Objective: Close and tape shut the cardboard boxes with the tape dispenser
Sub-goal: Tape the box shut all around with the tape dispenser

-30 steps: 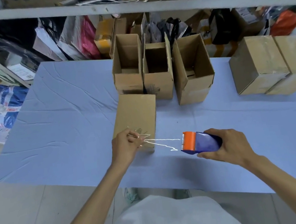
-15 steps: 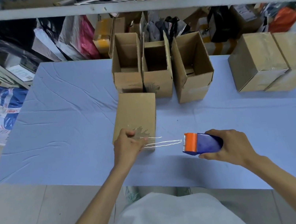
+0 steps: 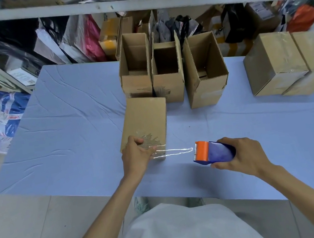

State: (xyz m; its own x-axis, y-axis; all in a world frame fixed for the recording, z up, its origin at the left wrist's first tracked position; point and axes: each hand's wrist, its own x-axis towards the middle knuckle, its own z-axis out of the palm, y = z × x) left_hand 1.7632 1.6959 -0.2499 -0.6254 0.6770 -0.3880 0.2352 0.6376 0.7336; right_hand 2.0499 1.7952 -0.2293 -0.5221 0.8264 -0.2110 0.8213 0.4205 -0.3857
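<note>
Looking down from the head view, the left hand has dropped onto the closed box at the front of the table, fingers curled round its near end and pinning the tape. The right hand clamps the tape dispenser; the strip, now taut, looks anchored for sealing.

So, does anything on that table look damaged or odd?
The box lying flat has its outer paper torn off near the left hand, baring the ribs. The middle open box behind shows a similar torn patch low on its front.
</note>
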